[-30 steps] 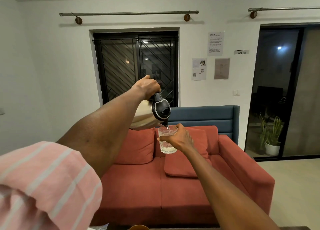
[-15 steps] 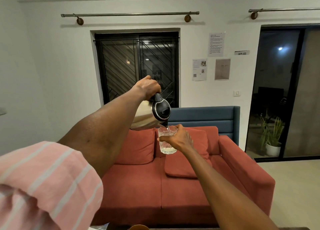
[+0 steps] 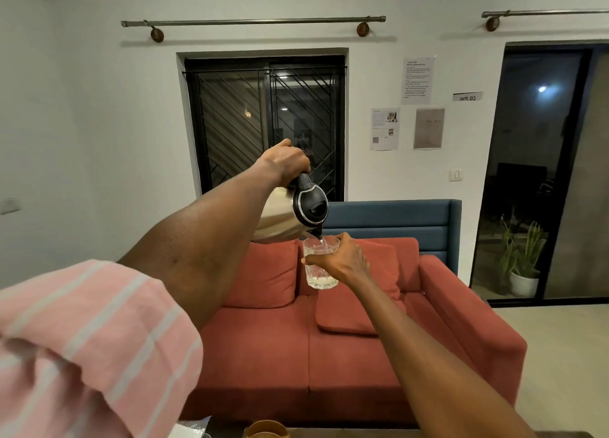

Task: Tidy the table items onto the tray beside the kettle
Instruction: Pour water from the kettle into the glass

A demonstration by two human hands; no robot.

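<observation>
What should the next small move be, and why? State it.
Probably keep the kettle tilted a moment longer: the left hand has its spout over the glass that the right hand grips, and the glass looks only partly full.

Short pink sleeve (image 3: pixel 82 338) with pale grey stripes; bare forearms.

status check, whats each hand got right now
Left hand grips kettle handle, kettle tipped, spout over glass. Right hand holds glass, water going in. Both raised in front of the red sofa; tray not in view.
</observation>
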